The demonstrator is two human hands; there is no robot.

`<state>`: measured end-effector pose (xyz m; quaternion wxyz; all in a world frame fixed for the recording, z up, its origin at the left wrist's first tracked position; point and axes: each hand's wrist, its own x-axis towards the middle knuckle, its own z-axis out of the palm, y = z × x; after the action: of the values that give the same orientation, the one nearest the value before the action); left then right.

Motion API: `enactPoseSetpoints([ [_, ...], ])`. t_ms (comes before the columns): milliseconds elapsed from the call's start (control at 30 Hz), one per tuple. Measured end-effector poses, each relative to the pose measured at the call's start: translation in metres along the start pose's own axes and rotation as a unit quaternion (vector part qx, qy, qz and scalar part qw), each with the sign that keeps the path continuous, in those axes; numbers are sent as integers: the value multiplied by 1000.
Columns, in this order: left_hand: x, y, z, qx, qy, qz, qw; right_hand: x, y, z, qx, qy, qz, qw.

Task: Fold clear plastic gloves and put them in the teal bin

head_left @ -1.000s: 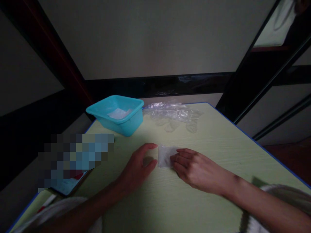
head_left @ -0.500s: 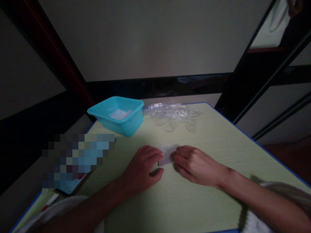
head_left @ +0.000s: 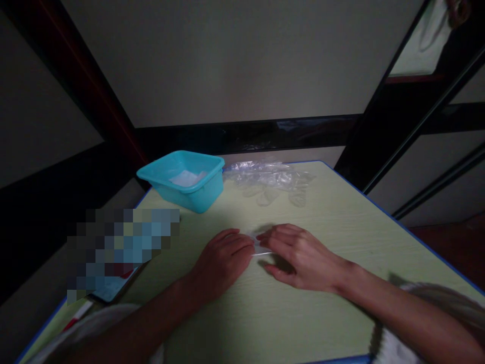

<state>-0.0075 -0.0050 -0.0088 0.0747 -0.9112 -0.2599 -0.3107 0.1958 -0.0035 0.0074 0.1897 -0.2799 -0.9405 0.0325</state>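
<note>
Between my hands a small folded piece of thin translucent plastic lies on the table, its near edge showing as a bright line. My left hand is closed over the left end of the plastic, with the thumb mostly hidden. From the right, the fingertips of my right hand touch the top of the piece. The right thumb stands apart below, and a gap shows between it and the fingers. Much of the plastic is covered by my fingers.
Crumpled clear plastic with rounded lobes lies at the back of the pale table. A turquoise basin holds whitish pieces at the back left. A pixelated flat object and a red-and-white pen-like item lie at left.
My left hand has closed over the plastic's left end, its thumb drawn in. My right thumb has moved away from the fingers. Less of the plastic shows now.
</note>
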Motion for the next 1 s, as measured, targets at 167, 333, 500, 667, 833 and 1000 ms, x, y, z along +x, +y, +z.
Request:
enactPoseSetpoints([
  [167,0,2,-1,-48,8,-34,998,1,2,4,67,38,20,997],
  [333,5,10,-9,-211,19,-218,953,2,-2,-4,267,94,134,950],
  [500,13,15,-19,-396,-4,-418,818,5,-8,-5,426,136,222,866],
  [667,12,13,-16,-525,17,-480,703,9,-4,-2,554,108,305,767],
  [833,10,11,-9,-588,85,-510,622,11,2,5,609,102,349,705],
  [1000,11,13,-10,-582,63,-496,641,10,3,8,634,104,359,677],
])
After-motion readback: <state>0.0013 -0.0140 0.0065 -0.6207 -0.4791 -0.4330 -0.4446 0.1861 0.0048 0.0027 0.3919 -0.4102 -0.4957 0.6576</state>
